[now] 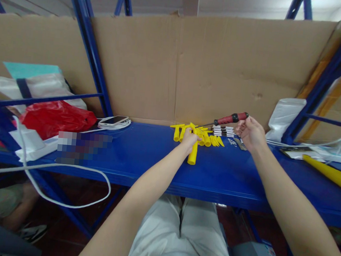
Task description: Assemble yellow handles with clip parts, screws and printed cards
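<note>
My left hand (190,139) is closed around a yellow T-shaped plastic piece (192,156), whose round tube end points toward me. In my right hand (250,133) is the end of a screwdriver (227,119) with a red and black handle. Its thin shaft runs left and reaches the top of the yellow piece; whether the tip touches a screw cannot be made out. Behind and beside my left hand stand several more yellow T-shaped pieces (176,133). Small yellow wedge-like pieces (216,140) lie in a row to their right, near a stack of white and black packets (223,131).
Tiny parts (231,142) lie near my right hand. A long yellow tube (330,176) lies at the right. To the left are a phone (116,120) on a coiled white cable, a red plastic bag (56,118) and a power strip (40,148). Cardboard (217,68) walls the back.
</note>
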Demonstrator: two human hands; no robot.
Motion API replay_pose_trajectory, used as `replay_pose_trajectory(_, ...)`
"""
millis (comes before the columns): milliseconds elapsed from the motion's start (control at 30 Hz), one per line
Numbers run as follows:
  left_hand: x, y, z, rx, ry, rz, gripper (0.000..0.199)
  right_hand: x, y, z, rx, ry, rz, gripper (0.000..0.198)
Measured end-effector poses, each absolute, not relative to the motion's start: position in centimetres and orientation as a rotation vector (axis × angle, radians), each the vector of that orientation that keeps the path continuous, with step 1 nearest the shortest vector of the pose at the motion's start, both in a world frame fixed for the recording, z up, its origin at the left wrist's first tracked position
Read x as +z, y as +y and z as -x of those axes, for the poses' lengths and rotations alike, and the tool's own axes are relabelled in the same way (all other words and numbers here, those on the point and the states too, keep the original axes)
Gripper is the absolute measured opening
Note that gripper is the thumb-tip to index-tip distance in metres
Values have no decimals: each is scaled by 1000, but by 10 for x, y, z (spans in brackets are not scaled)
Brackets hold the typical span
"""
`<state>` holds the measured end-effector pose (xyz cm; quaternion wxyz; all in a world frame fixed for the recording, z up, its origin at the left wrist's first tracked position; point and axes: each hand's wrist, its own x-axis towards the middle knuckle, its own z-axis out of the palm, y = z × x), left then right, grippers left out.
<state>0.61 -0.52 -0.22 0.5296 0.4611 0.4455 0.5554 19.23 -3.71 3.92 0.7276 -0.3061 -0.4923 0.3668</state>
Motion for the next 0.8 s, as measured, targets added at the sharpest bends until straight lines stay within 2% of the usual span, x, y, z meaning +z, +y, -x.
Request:
replay_pose_trajectory(433, -2, -5, -6, 1305, 1064, -1111, 52, 35, -30, -196, 762, -1024, 678, 38)
replay_pose_trajectory(800, -1, -6, -6, 1320, 1083, -1111, 53, 36, -34, -195, 771, -1049, 720, 29)
